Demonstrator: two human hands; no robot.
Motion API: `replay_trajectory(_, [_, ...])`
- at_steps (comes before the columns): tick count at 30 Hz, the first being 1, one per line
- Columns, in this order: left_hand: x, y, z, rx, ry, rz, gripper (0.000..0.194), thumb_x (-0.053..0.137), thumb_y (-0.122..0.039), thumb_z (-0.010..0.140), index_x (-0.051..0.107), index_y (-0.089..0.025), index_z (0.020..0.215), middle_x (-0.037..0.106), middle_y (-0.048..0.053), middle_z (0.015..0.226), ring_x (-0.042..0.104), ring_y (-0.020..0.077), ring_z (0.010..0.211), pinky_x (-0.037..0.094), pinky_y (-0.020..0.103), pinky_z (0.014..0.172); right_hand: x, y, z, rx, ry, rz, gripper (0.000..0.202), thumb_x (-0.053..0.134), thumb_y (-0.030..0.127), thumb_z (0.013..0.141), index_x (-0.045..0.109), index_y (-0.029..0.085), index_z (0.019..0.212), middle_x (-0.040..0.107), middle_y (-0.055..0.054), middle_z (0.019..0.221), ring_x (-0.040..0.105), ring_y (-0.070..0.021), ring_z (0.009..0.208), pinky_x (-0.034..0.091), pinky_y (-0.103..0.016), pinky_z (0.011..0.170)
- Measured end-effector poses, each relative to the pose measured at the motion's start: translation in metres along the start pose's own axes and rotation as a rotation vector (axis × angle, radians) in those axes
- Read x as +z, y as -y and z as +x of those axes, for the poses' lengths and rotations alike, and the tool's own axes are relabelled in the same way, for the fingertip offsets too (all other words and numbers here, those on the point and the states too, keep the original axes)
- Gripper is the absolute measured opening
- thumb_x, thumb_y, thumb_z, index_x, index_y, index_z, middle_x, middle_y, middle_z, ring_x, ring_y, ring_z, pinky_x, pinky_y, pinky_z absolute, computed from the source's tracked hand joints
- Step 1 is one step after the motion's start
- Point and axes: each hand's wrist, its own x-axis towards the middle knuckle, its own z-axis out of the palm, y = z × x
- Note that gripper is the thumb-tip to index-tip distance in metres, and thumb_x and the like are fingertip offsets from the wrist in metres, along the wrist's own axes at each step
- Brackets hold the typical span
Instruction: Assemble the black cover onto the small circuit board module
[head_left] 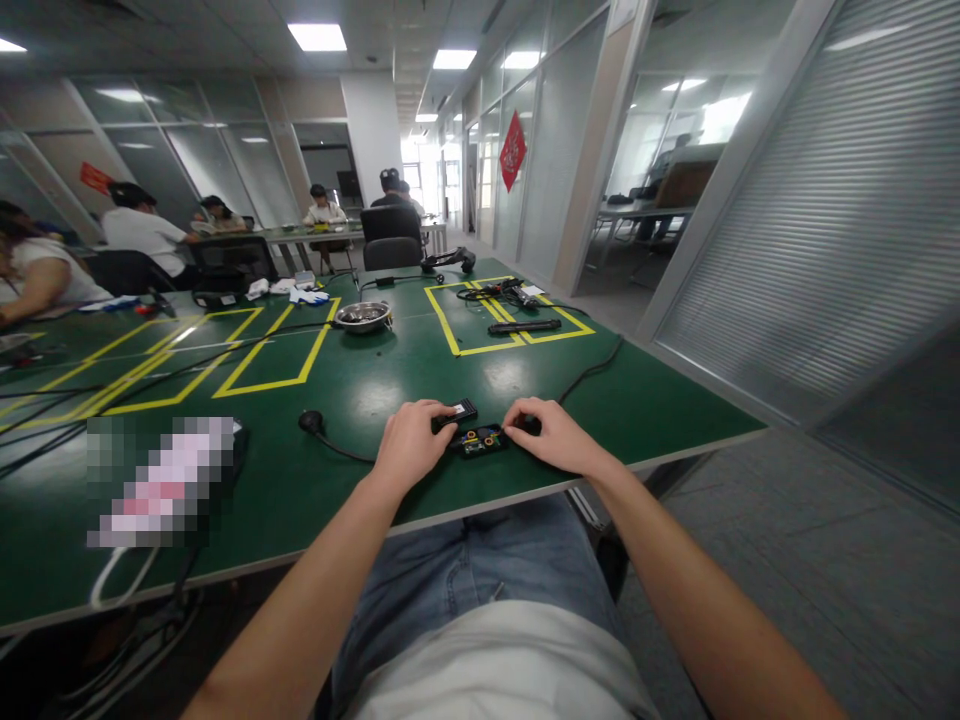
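Note:
An opened black adapter case [480, 452] lies on the green table in front of me, its circuit board with yellow ring-shaped coils showing. Between the thumb and fingers of my left hand [414, 440] is a black case cover [466, 409] with a pale label, held just behind the opened case. My right hand [553, 432] is closed in a pinch at the right end of the case; what its fingertips grip is hidden. A black cable [589, 370] runs behind that hand. On the left, a cord with a black plug [310, 422] leads towards my left hand.
A metal bowl [363, 318] stands farther back. Cables and a black bar [523, 327] lie within yellow tape [450, 335] at the back right. A pixelated object [169, 480] with a white cord lies left. Other people sit at tables beyond.

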Motion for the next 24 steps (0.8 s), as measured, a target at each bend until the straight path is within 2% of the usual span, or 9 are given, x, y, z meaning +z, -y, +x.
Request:
replay_trajectory(3, [-0.002, 0.000, -0.003, -0.038, -0.068, -0.002, 0.025, 0.074, -0.021, 0.096, 0.083, -0.021, 0.119, 0.082, 0.012, 0.119, 0.074, 0.0353, 0.115, 0.058, 0.051, 0.104, 0.001, 0.001, 0.000, 0.003, 0.004, 0.007, 0.007, 0.068, 0.019, 0.086, 0.074, 0.022, 0.089, 0.077, -0.004, 0.088, 0.070, -0.0229, 0.087, 0.053, -0.036, 0.084])
replay_trajectory(7, [-0.007, -0.003, -0.011, 0.178, -0.182, -0.141, 0.028, 0.070, -0.020, 0.098, 0.078, -0.020, 0.124, 0.080, 0.011, 0.119, 0.072, 0.0292, 0.114, 0.057, 0.046, 0.105, 0.003, 0.001, -0.001, -0.009, -0.002, 0.055, 0.024, 0.064, 0.010, 0.075, 0.070, 0.022, 0.096, 0.075, -0.002, 0.089, 0.068, -0.0214, 0.086, 0.053, -0.034, 0.082])
replay_trajectory(9, [-0.008, -0.004, -0.015, 0.304, -0.141, -0.200, 0.031, 0.069, -0.022, 0.099, 0.077, -0.022, 0.129, 0.078, 0.010, 0.122, 0.071, 0.0272, 0.114, 0.057, 0.044, 0.105, 0.003, 0.002, -0.001, -0.008, -0.011, 0.059, 0.030, 0.063, 0.009, 0.072, 0.068, 0.022, 0.098, 0.074, -0.001, 0.089, 0.068, -0.0209, 0.085, 0.053, -0.033, 0.082])
replay_trajectory(12, [-0.008, -0.004, -0.019, 0.411, 0.000, -0.191, 0.030, 0.070, -0.022, 0.098, 0.081, -0.024, 0.126, 0.077, 0.010, 0.121, 0.070, 0.0268, 0.111, 0.059, 0.043, 0.101, 0.004, 0.003, -0.002, -0.005, -0.006, 0.053, 0.034, 0.063, 0.009, 0.070, 0.067, 0.022, 0.101, 0.074, -0.001, 0.090, 0.067, -0.0207, 0.085, 0.053, -0.033, 0.084])
replay_trajectory(15, [-0.007, -0.005, -0.019, 0.415, 0.057, -0.148, 0.027, 0.072, -0.021, 0.096, 0.083, -0.024, 0.121, 0.077, 0.010, 0.117, 0.069, 0.0280, 0.109, 0.059, 0.045, 0.098, 0.004, 0.004, -0.002, 0.001, 0.001, 0.040, 0.035, 0.064, 0.009, 0.070, 0.067, 0.022, 0.102, 0.074, -0.002, 0.091, 0.067, -0.0210, 0.086, 0.053, -0.034, 0.085])
replay_trajectory(19, [-0.008, -0.006, -0.018, 0.399, 0.059, -0.147, 0.028, 0.074, -0.020, 0.095, 0.083, -0.025, 0.121, 0.077, 0.009, 0.117, 0.070, 0.0276, 0.108, 0.059, 0.044, 0.098, 0.004, 0.005, -0.002, 0.002, 0.001, 0.005, 0.031, 0.065, 0.010, 0.071, 0.069, 0.022, 0.099, 0.075, -0.002, 0.092, 0.068, -0.0221, 0.089, 0.052, -0.036, 0.088])
replay_trajectory(24, [-0.009, -0.009, -0.018, 0.364, 0.035, -0.190, 0.026, 0.070, -0.021, 0.097, 0.080, -0.024, 0.121, 0.079, 0.009, 0.116, 0.070, 0.0272, 0.108, 0.058, 0.044, 0.099, 0.002, 0.004, -0.002, -0.008, -0.001, 0.014, 0.025, 0.065, 0.011, 0.072, 0.069, 0.022, 0.095, 0.074, -0.002, 0.089, 0.067, -0.0212, 0.087, 0.051, -0.033, 0.083])
